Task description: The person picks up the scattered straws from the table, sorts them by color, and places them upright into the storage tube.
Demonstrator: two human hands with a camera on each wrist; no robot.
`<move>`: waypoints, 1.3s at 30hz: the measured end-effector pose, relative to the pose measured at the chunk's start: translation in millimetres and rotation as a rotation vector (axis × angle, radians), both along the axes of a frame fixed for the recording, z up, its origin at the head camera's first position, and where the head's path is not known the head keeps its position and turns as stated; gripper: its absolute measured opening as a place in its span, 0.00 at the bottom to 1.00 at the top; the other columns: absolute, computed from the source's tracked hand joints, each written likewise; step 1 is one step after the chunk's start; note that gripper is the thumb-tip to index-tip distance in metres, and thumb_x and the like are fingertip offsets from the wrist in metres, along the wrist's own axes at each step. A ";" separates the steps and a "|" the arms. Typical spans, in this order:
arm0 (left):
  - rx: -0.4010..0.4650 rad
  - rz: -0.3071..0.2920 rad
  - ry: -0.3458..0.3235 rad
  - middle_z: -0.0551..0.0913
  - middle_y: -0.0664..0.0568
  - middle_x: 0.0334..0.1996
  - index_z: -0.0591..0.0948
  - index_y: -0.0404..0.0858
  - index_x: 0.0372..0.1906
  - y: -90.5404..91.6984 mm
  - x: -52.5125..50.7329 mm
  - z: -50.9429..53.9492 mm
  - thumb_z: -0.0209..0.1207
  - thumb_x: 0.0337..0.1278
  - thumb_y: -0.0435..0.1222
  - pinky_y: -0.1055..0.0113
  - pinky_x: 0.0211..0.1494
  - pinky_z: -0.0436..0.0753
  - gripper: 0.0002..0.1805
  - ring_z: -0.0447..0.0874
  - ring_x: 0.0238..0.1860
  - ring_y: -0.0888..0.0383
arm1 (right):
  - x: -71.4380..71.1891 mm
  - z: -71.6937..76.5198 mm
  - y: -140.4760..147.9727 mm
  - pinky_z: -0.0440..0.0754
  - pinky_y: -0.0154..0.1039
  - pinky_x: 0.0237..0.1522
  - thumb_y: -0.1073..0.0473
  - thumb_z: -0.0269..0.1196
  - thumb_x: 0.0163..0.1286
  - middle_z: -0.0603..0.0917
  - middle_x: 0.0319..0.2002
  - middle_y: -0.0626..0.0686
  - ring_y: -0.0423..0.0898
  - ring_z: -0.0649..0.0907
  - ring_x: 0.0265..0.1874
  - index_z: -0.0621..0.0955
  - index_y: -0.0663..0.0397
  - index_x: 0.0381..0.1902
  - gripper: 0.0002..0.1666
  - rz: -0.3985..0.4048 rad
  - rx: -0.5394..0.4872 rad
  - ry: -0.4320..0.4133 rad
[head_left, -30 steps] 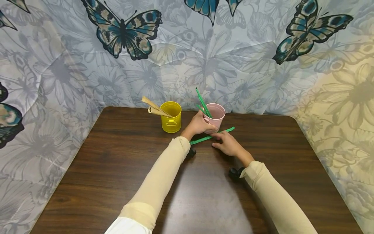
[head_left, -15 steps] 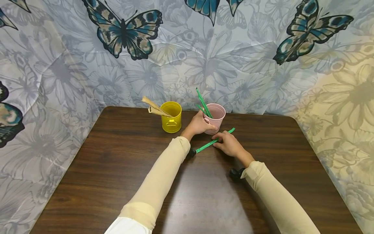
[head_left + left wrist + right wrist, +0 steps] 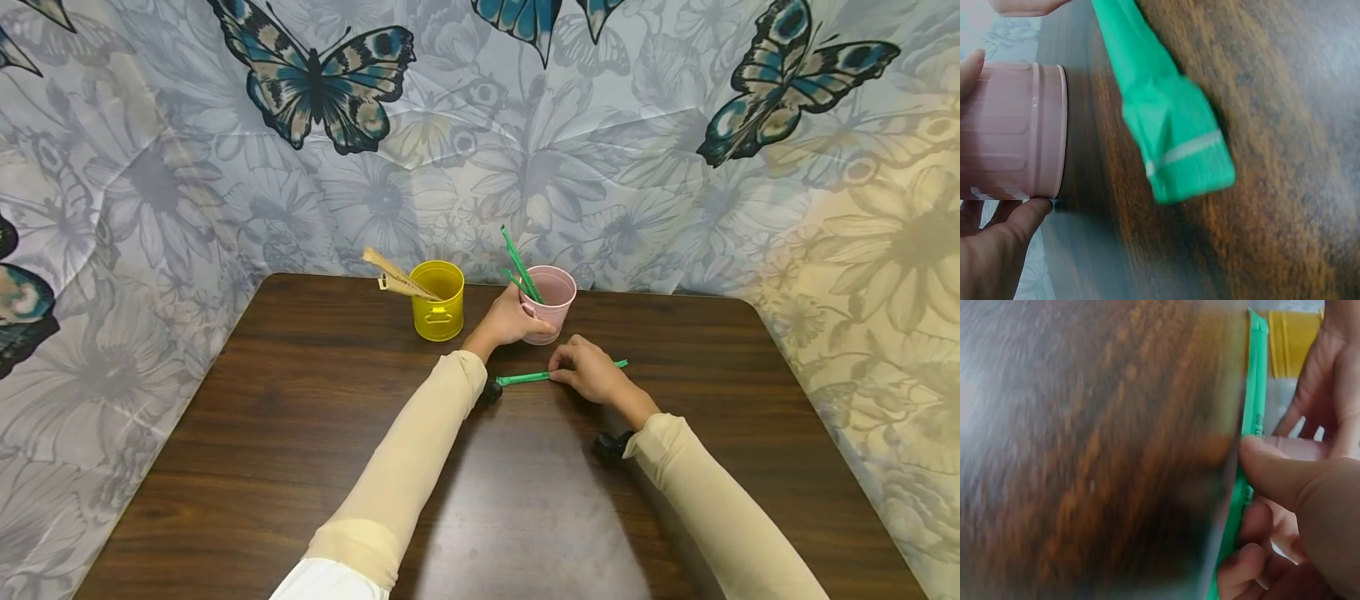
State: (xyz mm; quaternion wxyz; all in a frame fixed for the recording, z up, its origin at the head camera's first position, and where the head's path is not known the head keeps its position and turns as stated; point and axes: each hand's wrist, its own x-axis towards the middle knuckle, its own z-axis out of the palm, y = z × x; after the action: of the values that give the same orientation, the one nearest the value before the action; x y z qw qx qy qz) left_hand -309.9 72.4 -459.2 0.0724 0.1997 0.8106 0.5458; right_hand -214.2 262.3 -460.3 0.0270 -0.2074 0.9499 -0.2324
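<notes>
My left hand (image 3: 506,317) grips the side of a small pink bucket (image 3: 551,312) at the back of the table. Two or so thin green wrapped straws (image 3: 519,258) stick up from it, leaning left. My right hand (image 3: 590,371), just in front of the bucket, pinches another green wrapped straw (image 3: 528,378) between thumb and fingers near its middle. This straw lies nearly level, with its crimped end (image 3: 1191,165) pointing left, close to my left wrist. In the right wrist view, my right thumb (image 3: 1269,465) presses on the straw's wrapper, which has small dark print.
A yellow bucket (image 3: 438,321) with a small handle stands left of the pink one. Several beige paper-wrapped sticks (image 3: 397,279) lean out of it to the left. The brown wooden table (image 3: 300,433) ends at a butterfly-patterned cloth backdrop (image 3: 450,167).
My right hand has taken hold of the green straw and drawn it nearer. The straw has turned from slanting to almost level and shifted right. My left hand stays on the pink bucket.
</notes>
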 end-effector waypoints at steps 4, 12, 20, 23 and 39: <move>0.002 0.000 -0.009 0.80 0.48 0.62 0.65 0.44 0.73 0.4 0.4 0.7 0.80 0.43 0.38 0.57 0.66 0.80 0.51 0.80 0.61 0.53 | 2.5 5.0 11.1 0.81 0.49 0.45 0.62 0.72 0.65 0.83 0.38 0.52 0.49 0.82 0.39 0.84 0.49 0.34 0.05 0.029 0.005 0.011; -0.006 0.015 -0.019 0.80 0.48 0.60 0.65 0.44 0.72 0.9 1.8 0.7 0.81 0.41 0.38 0.60 0.62 0.81 0.52 0.80 0.55 0.55 | 10.6 19.5 37.0 0.82 0.46 0.44 0.62 0.69 0.68 0.88 0.40 0.50 0.47 0.84 0.40 0.83 0.49 0.37 0.04 -0.005 0.026 -0.083; -0.022 0.021 0.003 0.82 0.48 0.58 0.66 0.44 0.71 1.2 1.7 0.7 0.81 0.40 0.37 0.61 0.63 0.81 0.50 0.81 0.57 0.55 | 10.3 43.8 51.1 0.81 0.44 0.42 0.64 0.67 0.69 0.87 0.37 0.50 0.46 0.84 0.39 0.84 0.54 0.44 0.06 -0.019 0.022 -0.052; -0.045 0.031 0.008 0.82 0.48 0.56 0.66 0.43 0.70 1.0 1.4 0.8 0.79 0.42 0.35 0.63 0.58 0.82 0.48 0.81 0.53 0.55 | 10.7 57.8 53.3 0.83 0.46 0.42 0.66 0.66 0.70 0.88 0.38 0.51 0.48 0.85 0.39 0.85 0.55 0.47 0.09 -0.003 0.023 -0.027; -0.004 0.007 0.006 0.83 0.46 0.52 0.67 0.42 0.70 1.8 1.4 2.2 0.81 0.38 0.34 0.67 0.52 0.79 0.50 0.79 0.45 0.59 | 7.4 121.8 49.6 0.78 0.37 0.32 0.60 0.65 0.73 0.89 0.37 0.55 0.43 0.83 0.29 0.80 0.55 0.45 0.07 -0.057 -0.004 0.077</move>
State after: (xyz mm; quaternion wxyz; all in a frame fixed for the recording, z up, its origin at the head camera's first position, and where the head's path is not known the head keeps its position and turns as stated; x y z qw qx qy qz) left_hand -308.5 74.2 -457.1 0.0686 0.1984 0.8126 0.5437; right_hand -206.8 311.9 -338.5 -0.0166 -0.1889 0.9553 -0.2268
